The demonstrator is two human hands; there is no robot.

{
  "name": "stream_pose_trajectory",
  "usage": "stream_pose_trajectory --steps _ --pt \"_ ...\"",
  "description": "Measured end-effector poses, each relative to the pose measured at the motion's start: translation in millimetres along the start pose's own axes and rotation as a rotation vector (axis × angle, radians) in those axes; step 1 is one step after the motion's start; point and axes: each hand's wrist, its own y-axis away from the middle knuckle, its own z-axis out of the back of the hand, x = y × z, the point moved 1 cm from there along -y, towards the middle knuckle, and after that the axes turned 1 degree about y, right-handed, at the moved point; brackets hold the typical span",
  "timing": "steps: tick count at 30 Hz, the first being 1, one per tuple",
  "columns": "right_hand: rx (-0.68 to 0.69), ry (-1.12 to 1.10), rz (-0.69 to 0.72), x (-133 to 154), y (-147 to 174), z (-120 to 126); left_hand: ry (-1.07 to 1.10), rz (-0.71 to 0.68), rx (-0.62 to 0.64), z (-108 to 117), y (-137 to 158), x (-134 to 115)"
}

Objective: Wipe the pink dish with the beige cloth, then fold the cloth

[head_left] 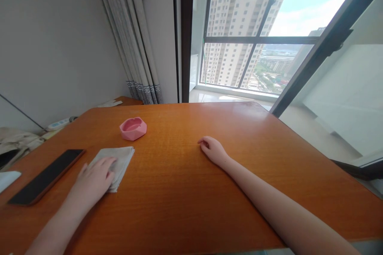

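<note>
The pale folded stack [124, 163] lies flat on the brown table [185, 195], toward the left side. It is made of thin layers with their edges showing, and I cannot tell if it is cloth or paper. My left hand [97, 179] is on top of it, palm down. My fingers there bend down onto the stack, with my thumb a little apart from them. They are a bit blurry, so I cannot tell if they pinch it.

Just past the stack sits a pink dish [133, 129] with flat, slanted sides. On the other side of my left hand is a long, flat black thing [49, 177] with a brown edge, lying at a slant.

My right hand [213, 151] rests on the table, well apart from the stack. Its fingers are softly curled and close together, but I cannot tell if they are all the way closed.

Past the far edge of the table hangs a grey curtain [131, 40]. To the right of it is a big window with a dark frame [230, 40], and a tall building [233, 4] stands outside.
</note>
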Motion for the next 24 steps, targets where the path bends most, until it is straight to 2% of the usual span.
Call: stream_pose_trajectory --steps 2,4,8,12,14,16,21,24 --pt "-0.013 0.024 -0.024 2 -5 -5 0.137 -0.150 -0.037 9 -7 -34" --pt "-0.023 0.036 -0.034 9 -11 -12 0.307 -0.279 0.013 10 -17 -75" --pt "-0.004 -0.004 0.020 24 -23 -28 0.447 -0.497 0.110 -10 -45 -159" --pt "-0.044 -0.041 0.052 21 -29 -35 0.439 -0.494 0.069 -34 -80 -218" --pt "-0.088 -0.032 0.016 14 -31 -32 0.433 -0.508 0.032 -40 -91 -233" --pt "-0.082 0.004 0.001 7 -31 -29 0.441 -0.544 0.007 -43 -96 -238" --pt "0.020 0.055 0.128 9 -27 -24 0.505 -0.647 0.031 -46 -93 -226" --pt "0.045 0.051 0.142 13 -24 -24 0.536 -0.659 0.054 -46 -93 -222"
